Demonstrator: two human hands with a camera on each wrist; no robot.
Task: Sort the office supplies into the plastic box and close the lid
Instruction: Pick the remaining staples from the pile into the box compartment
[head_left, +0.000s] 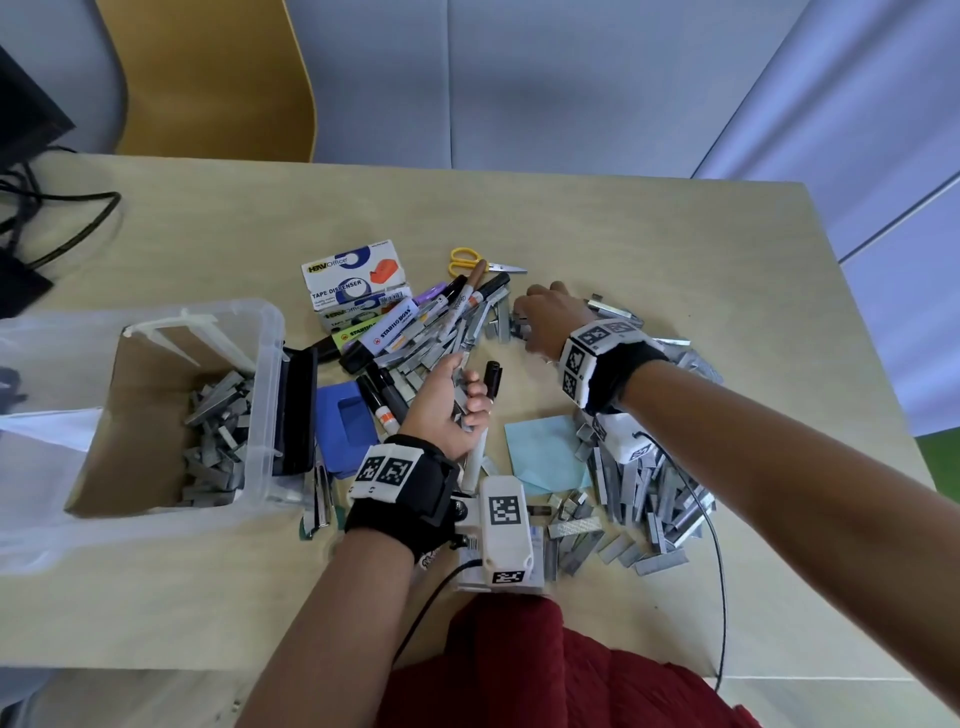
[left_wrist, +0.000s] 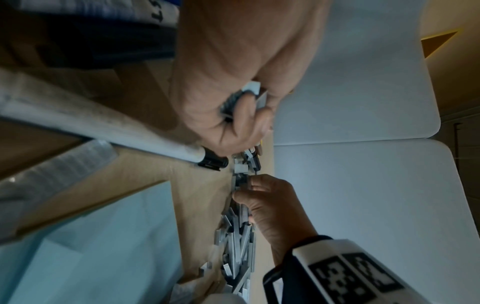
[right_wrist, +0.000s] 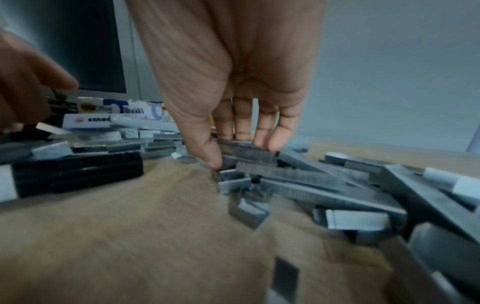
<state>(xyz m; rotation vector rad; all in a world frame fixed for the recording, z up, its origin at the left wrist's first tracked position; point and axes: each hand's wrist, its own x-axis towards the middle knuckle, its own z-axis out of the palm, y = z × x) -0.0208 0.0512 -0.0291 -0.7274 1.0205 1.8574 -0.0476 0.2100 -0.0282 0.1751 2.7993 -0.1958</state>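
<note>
A clear plastic box (head_left: 266, 364) stands open at the table's left with grey staple strips (head_left: 218, 426) lying inside. Loose staple strips (head_left: 649, 499) are heaped across the table's middle and right. My left hand (head_left: 462, 397) is palm up above the markers, fingers curled round a bunch of staple strips (left_wrist: 245, 98). My right hand (head_left: 540, 325) reaches down into the far part of the heap. Its thumb and fingertips (right_wrist: 215, 158) pinch a staple strip (right_wrist: 249, 153) that lies on top of the pile. The box's translucent lid (head_left: 41, 467) hangs off to the left.
Black markers (head_left: 384, 400), a Stabilo highlighter (head_left: 389, 327), tape dispenser boxes (head_left: 353, 275), yellow-handled scissors (head_left: 478, 262), light blue sticky notes (head_left: 545, 452), a blue block (head_left: 345, 421) and a black stapler (head_left: 298, 410) lie around. Cables (head_left: 52, 218) at the far left, a chair (head_left: 218, 78) behind.
</note>
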